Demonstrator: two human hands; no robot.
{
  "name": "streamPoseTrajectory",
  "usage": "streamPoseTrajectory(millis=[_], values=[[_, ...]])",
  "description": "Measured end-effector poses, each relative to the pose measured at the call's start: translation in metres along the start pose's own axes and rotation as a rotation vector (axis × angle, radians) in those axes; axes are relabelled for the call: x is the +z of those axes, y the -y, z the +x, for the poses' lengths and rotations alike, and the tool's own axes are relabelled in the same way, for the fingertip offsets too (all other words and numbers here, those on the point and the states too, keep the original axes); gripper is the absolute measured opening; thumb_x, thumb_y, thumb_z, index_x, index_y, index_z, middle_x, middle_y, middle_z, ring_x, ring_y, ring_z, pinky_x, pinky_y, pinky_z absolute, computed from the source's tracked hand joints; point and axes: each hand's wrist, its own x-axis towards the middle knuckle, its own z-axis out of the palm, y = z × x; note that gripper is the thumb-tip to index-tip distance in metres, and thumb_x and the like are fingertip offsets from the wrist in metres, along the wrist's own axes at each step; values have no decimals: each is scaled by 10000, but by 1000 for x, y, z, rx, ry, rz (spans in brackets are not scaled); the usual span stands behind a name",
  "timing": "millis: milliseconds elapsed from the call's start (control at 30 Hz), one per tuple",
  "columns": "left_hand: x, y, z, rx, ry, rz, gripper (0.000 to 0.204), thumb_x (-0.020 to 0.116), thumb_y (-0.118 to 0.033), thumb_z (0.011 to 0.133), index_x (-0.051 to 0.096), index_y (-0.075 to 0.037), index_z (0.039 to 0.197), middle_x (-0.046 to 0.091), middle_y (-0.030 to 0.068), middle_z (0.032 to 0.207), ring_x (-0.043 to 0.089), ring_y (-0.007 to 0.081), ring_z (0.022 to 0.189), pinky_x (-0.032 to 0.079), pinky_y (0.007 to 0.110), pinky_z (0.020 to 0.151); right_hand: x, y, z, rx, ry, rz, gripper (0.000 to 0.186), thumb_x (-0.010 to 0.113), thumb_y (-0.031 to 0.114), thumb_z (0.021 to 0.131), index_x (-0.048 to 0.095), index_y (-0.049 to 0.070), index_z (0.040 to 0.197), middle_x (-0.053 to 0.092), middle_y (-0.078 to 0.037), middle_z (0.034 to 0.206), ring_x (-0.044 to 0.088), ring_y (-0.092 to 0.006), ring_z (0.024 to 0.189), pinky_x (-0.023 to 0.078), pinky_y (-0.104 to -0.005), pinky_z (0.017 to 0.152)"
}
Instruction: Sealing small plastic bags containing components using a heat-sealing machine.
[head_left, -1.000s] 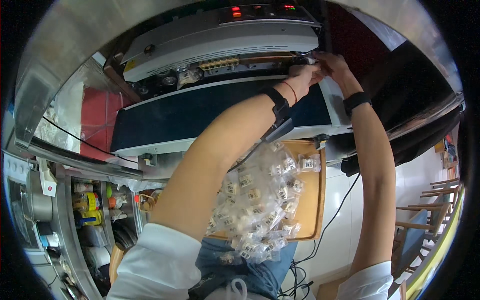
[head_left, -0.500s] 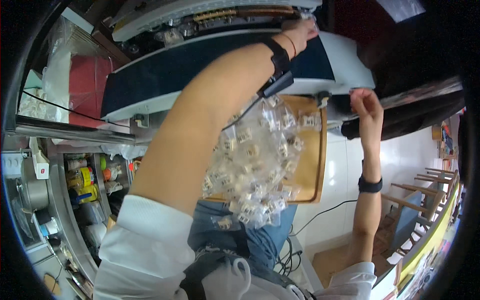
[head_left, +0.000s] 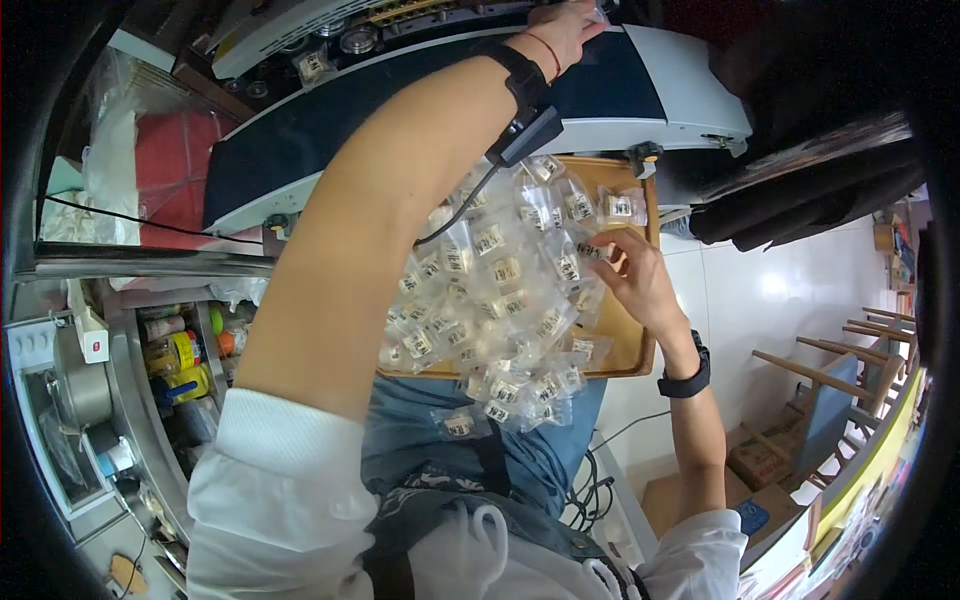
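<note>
Left hand (head_left: 565, 25) stretched to machine belt (head_left: 420, 110), grip hidden; right hand (head_left: 640, 280) pinching small clear packet (head_left: 592, 250) from heaped tray (head_left: 640, 340); overhanging packets likely to slide off

Small packing workshop: belt sealing machine (head_left: 450, 90); below it, tray (head_left: 640, 340) heaped with clear sachets (head_left: 500, 300); cluttered supply shelves (head_left: 170, 350) to its left.

A heap of small clear plastic packets (head_left: 500, 310), each bearing a white label with dark print, covers the wooden tray (head_left: 640, 345), one packet (head_left: 312, 65) lies on the dark conveyor belt (head_left: 400, 110), and yellow bottles (head_left: 182, 365) stand at left.
</note>
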Motion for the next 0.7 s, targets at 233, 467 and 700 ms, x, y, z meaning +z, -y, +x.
streamPoseTrajectory(millis=[233,467,700], values=[[-3,-14,-20,69,-44,-5,78,544,-10,771,545,-2,848,566,91,864,571,198,764,527,285,692,29,10,24,82,49,-52,239,648,110,699,579,5,902,602,-98,816,557,-160,666,431,-263,562],[-18,-44,-127,541,-206,498,337,616,-215,749,502,-31,1008,539,82,1009,504,192,952,399,305,849,-10,8,34,74,-124,238,56,601,32,724,631,10,767,629,-53,703,567,-91,633,430,-227,566],[-5,-38,-186,12,579,784,310,653,-256,738,598,-15,925,607,53,884,557,103,769,444,226,693,-72,50,89,-51,-379,339,107,581,73,772,615,-27,791,610,-45,687,518,-57,612,407,-189,582]])
